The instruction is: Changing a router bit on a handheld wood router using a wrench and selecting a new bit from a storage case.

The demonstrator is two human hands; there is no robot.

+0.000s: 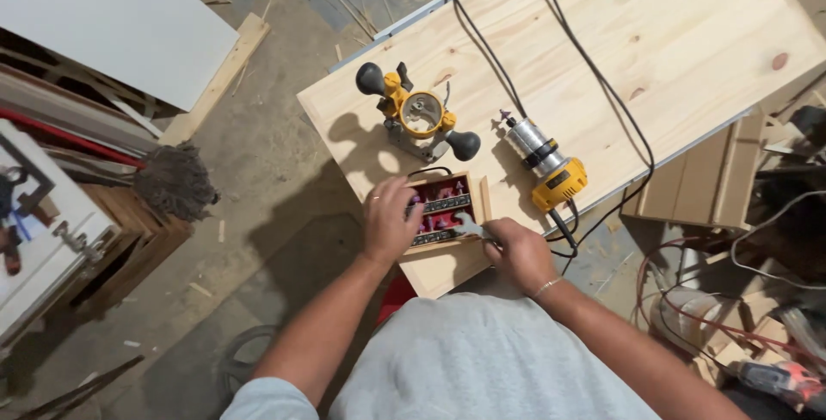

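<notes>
A small wooden box of router bits with a red lining lies open at the near corner of a pine board. My left hand rests on the box's left side, fingers over the bits. My right hand grips a flat metal wrench whose open jaw lies over the box. Beyond the box stand a yellow plunge router base with black knobs and a silver-and-yellow router motor lying on its side, a bit in its collet.
Black power cords run across the board. A mop head and wooden crates sit on the floor at left, a white panel at top left. Wood offcuts, cables and a red tool crowd the right side.
</notes>
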